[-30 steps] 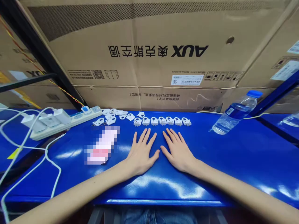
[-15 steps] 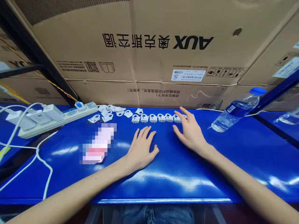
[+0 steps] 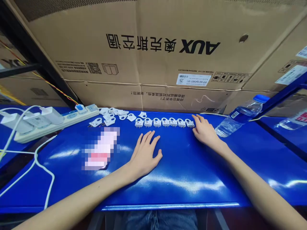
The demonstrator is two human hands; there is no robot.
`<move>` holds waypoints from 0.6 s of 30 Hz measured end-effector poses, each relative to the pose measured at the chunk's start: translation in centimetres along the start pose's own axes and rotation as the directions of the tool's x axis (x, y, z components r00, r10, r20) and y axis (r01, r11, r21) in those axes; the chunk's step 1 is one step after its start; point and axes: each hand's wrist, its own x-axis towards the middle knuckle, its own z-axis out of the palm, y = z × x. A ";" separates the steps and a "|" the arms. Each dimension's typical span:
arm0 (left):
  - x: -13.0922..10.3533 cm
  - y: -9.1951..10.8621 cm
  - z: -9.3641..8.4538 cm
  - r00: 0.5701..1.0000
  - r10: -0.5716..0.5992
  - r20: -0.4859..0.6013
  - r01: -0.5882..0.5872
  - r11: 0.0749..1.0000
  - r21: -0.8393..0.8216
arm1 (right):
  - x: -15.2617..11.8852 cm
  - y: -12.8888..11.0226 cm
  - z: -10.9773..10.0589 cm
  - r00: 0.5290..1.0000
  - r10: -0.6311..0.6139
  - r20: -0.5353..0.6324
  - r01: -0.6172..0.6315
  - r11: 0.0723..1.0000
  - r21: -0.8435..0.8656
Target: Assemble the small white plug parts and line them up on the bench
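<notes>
Several white plugs with ring-shaped pulls [image 3: 157, 122] stand in a side-by-side row near the back of the blue table, prongs facing me. At the right end of this row, my right hand [image 3: 205, 131] is beside the last plug [image 3: 190, 123], index finger stretched out. Whether its fingertips touch that plug, I cannot tell. My left hand [image 3: 145, 155] lies flat on the table in front of the row, fingers spread, holding nothing. Left of the row is a loose heap of similar white plugs [image 3: 115, 113].
A blurred-out phone-like object [image 3: 102, 150] lies left of my left hand. Further left are a power strip [image 3: 69, 120] with chargers and white cables [image 3: 51, 175]. A water bottle [image 3: 240, 116] lies tilted at the right. Large cardboard boxes [image 3: 155, 70] wall off the back.
My right hand has moved right, from over the right part of the row to beside its end, uncovering the last plugs. My left hand stays where it was. The view has shifted slightly.
</notes>
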 end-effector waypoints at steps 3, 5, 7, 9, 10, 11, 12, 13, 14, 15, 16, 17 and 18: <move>-0.1 -0.2 0.2 1.000 0.012 -0.024 -0.012 1.000 -0.003 | 0.3 0.4 0.0 1.000 -0.001 0.025 0.002 1.000 -0.030; -0.1 -0.2 0.3 0.999 0.014 -0.033 -0.014 1.000 -0.004 | 0.3 0.4 -0.2 0.999 -0.016 0.052 0.018 0.999 -0.045; 0.0 -0.2 0.3 0.999 0.013 -0.030 -0.013 1.000 0.000 | 0.3 0.2 -0.4 0.997 -0.012 0.080 0.017 0.998 -0.060; 0.0 -0.1 0.2 1.000 0.013 -0.016 -0.013 1.000 0.007 | 0.4 0.0 -0.5 0.996 0.002 0.089 0.004 0.997 -0.072; 0.0 -0.1 0.1 1.000 0.012 -0.009 -0.012 1.000 0.012 | 0.4 0.0 -0.6 0.996 0.006 0.085 0.000 0.997 -0.073; 0.0 0.0 0.0 1.000 0.011 -0.003 -0.011 1.000 0.016 | 0.4 0.0 -0.6 0.997 0.009 0.076 -0.003 0.998 -0.069; 0.1 0.0 0.0 1.000 0.009 0.002 -0.009 1.000 0.019 | 0.5 0.0 -0.6 0.998 0.011 0.067 -0.007 0.998 -0.064; 0.1 0.1 -0.1 1.000 0.006 0.005 -0.006 1.000 0.020 | 0.5 0.1 -0.5 0.998 0.012 0.060 -0.008 0.998 -0.057; 0.2 0.1 -0.1 1.000 0.001 0.005 -0.001 1.000 0.021 | 0.6 0.3 -0.5 0.998 0.012 0.055 -0.010 0.999 -0.048; 0.2 0.2 -0.1 1.000 -0.003 0.004 0.003 1.000 0.019 | 0.7 0.4 -0.4 0.999 0.012 0.052 -0.010 0.999 -0.039; 0.2 0.2 -0.1 1.000 -0.009 0.000 0.009 1.000 0.015 | 0.8 0.6 -0.4 0.999 0.013 0.050 -0.011 0.999 -0.031; 0.3 0.2 -0.1 1.000 -0.016 -0.008 0.016 1.000 0.009 | 0.8 0.7 -0.3 0.999 0.015 0.048 -0.014 1.000 -0.023; 0.3 0.2 -0.1 1.000 -0.022 -0.016 0.022 1.000 -0.001 | 0.9 0.9 -0.3 0.999 0.021 0.042 -0.020 1.000 -0.012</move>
